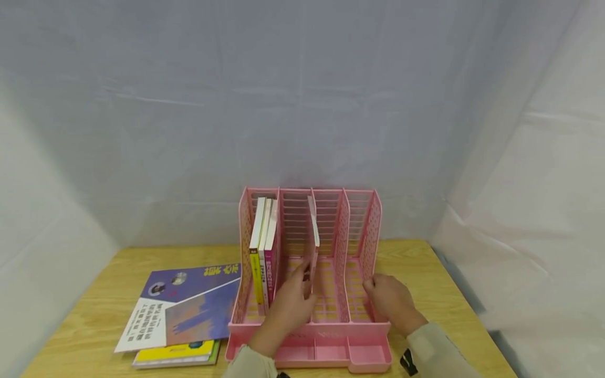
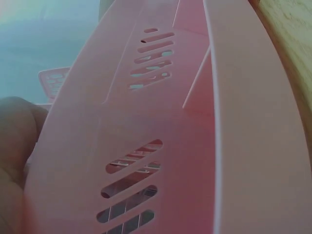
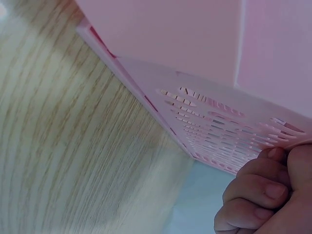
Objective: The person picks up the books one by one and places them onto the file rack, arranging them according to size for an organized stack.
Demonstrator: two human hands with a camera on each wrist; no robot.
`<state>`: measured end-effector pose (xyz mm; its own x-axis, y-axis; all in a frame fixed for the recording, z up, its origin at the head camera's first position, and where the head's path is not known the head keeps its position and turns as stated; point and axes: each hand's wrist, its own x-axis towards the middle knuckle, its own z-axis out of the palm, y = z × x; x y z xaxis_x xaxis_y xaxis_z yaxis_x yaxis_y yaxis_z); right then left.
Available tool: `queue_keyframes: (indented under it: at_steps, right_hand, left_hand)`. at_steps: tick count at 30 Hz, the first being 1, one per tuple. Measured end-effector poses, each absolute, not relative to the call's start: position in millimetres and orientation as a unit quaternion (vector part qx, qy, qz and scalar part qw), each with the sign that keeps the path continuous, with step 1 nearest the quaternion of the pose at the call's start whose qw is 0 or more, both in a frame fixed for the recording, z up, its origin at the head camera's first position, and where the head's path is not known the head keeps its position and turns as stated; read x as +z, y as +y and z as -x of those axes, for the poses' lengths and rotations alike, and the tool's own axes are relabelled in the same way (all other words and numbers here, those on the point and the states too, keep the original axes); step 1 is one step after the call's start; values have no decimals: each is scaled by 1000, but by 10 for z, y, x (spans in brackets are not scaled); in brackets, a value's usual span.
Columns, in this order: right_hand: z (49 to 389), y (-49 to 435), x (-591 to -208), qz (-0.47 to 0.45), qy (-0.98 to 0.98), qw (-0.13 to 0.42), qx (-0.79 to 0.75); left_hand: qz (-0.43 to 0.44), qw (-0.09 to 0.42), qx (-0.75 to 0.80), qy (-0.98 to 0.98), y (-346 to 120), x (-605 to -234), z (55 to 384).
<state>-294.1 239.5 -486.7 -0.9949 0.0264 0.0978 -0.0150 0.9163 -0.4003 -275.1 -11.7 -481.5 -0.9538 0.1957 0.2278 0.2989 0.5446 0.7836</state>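
Note:
A pink desktop book rack [image 1: 309, 331] with upright dividers stands on the table. In the head view my left hand [image 1: 290, 304] reaches over its front and grips the lower spine of a thin book [image 1: 314, 226], which stands upright along the divider between the second and third compartments. The left wrist view shows this hand [image 2: 17, 146] at the far left, beyond the rack's front wall; the book is hidden there. My right hand [image 1: 389, 299] holds the front edge of the rack's right side panel, with its fingers [image 3: 263, 190] curled at that panel in the right wrist view.
Several books [image 1: 264, 241] stand upright in the leftmost compartment. Left of the rack, a large purple and white book [image 1: 189, 304] lies over a yellow book [image 1: 177, 352]. Small trays [image 1: 368, 354] run along the rack's front. Pale sheeting [image 1: 302, 105] hangs behind the table [image 1: 420, 262].

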Motion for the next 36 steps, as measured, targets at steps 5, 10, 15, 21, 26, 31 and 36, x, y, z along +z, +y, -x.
queue_keyframes:
  at_steps: [5, 10, 15, 21, 26, 31, 36]
  right_hand:
    - [2961, 2363, -4876, -3, -977, 52, 209]
    - [2999, 2330, -4899, -8, -975, 55, 217]
    - [3011, 2321, -4932, -9, -973, 52, 223]
    - [2979, 2334, -4954, -14, -977, 50, 206]
    - [2929, 2352, -4967, -16, -980, 55, 190]
    - [2905, 2339, -4962, -25, -979, 66, 193]
    - [2923, 2328, -4983, -30, -980, 67, 185]
  left_hand:
    - [122, 63, -477, -868, -158, -4824, 2745]
    - [113, 92, -484, -863, -195, -4822, 2769]
    - [105, 142, -478, -861, -229, -4787, 2706]
    - [196, 266, -459, -825, -563, -4647, 2344]
    - [290, 419, -417, -753, -1242, -4549, 2212]
    - [132, 433, -365, -814, -2162, -4521, 2260]
    - [-73, 205, -282, -935, -3093, -4668, 2303]
